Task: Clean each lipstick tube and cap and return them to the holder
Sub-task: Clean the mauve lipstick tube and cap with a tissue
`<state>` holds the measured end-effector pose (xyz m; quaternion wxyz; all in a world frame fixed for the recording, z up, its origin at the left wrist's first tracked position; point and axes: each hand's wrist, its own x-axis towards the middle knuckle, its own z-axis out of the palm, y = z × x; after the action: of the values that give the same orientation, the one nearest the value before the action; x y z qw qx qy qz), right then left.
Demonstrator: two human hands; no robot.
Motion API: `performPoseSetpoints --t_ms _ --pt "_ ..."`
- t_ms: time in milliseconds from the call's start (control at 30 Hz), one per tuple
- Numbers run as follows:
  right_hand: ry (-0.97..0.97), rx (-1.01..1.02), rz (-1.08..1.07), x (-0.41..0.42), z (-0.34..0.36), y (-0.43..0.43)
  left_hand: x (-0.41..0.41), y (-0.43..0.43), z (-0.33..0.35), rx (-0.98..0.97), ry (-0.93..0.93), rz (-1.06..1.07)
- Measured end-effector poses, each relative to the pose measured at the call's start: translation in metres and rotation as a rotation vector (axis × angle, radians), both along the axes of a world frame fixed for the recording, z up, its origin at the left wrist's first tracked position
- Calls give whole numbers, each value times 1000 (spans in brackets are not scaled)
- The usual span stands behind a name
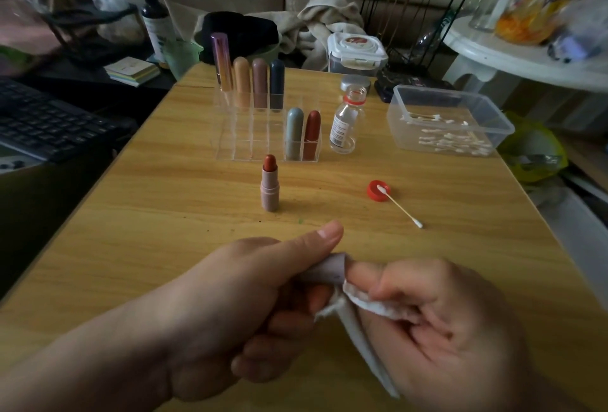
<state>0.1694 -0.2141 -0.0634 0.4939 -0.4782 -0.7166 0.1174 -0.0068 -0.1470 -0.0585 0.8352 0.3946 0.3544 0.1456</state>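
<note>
Gripping the lipstick cap (327, 268) still, left hand (237, 306) fingers let right hand (444, 329) fingers, at its three o'clock, pinch a wipe (362, 304) against it.

The table (148, 214) is showing honey-yellow wood grain. The lipstick (269, 186) is standing dusty pink with a brick-red tip. The clear holder (250, 135) is carrying an orange tube (242, 82), mauve tube (260, 82), navy tube (277, 82), grey tube (294, 133) and rust tube (312, 133). The cap (329, 268) is looking lilac, the wipe (365, 304) white.

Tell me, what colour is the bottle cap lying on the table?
Red. The bottle cap shows clearly in the head view, a cotton swab resting on it.
</note>
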Motion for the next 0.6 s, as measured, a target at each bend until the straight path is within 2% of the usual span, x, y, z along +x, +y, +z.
performPoseSetpoints --t_ms 33,67,133,167,300,333,400,467,533,600 --pt "84 -136 7 -4 0 -2 2 -2 2 6 4 37" --pt "247 -271 40 -9 5 -1 4 -3 3 24 10 80" --pt "510 -505 69 -10 2 3 7 -4 3 147 59 131" --pt "577 -605 81 -8 2 5 6 -5 0 302 131 135" --pt "872 -888 264 4 -2 14 -5 -5 -17 1366 493 89" --pt "959 -942 331 8 -4 15 -7 -4 -19 1523 521 56" --pt "1078 -1006 458 16 -4 19 -7 0 -20 1627 480 32" --pt "1129 -1031 574 24 1 22 -4 4 -18 1653 399 34" --pt "1080 -992 589 26 6 25 -2 6 -17 1667 365 62" --pt "952 -903 469 25 6 27 0 5 -19 1651 370 102"
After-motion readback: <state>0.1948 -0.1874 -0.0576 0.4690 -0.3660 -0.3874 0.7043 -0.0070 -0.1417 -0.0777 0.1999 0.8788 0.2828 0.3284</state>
